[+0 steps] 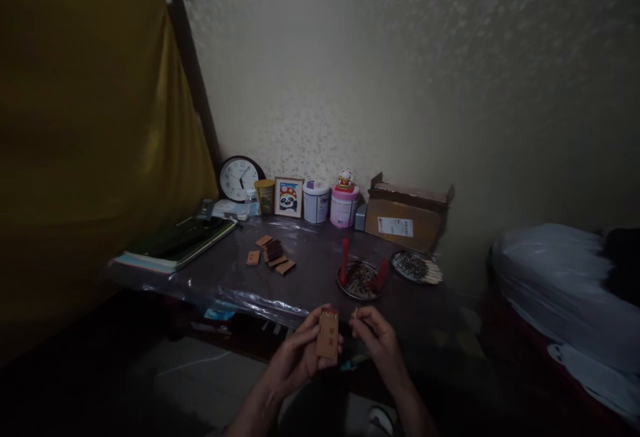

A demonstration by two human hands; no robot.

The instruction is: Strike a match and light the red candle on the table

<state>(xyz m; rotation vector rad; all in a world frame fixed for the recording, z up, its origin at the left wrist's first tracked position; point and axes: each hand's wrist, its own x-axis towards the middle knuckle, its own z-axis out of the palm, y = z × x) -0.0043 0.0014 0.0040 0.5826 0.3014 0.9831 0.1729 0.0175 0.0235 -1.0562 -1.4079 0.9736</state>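
— Dim room; mottled pale wall point(320, 57) at the back; yellow curtain point(100, 123) down the left side; dark table point(215, 280) under clear plastic. What have the hands got?

— Left hand point(297, 353) grasps a matchbox point(327, 338), fingers curled behind it; its top end stands open, with red match heads point(329, 313) in a row; box held up at the table's near edge, just left of the right hand point(379, 338).

— And the right one?

— Thumb and fingers pinched on a small stick point(356, 313); match-like, though too small to make out fully; the hands are near each other, not touching.

— Beyond them?

— Round plate point(363, 293) strewn with dark bits; upright red candle point(345, 261) at its left, tilted red candle point(381, 275) at its right; second plate point(406, 267) just beside, pale sticks point(433, 271) lying at its right side.

— Further left, and behind?

— Loose cluster of small boxes point(274, 254), some overlapping; green-covered book point(180, 243) towards the curtain; along the wall, round clock point(240, 180), framed panda picture point(289, 197), white tin point(316, 202), pink tin point(344, 208) topped by a figurine point(345, 181), then a cardboard box point(425, 220).
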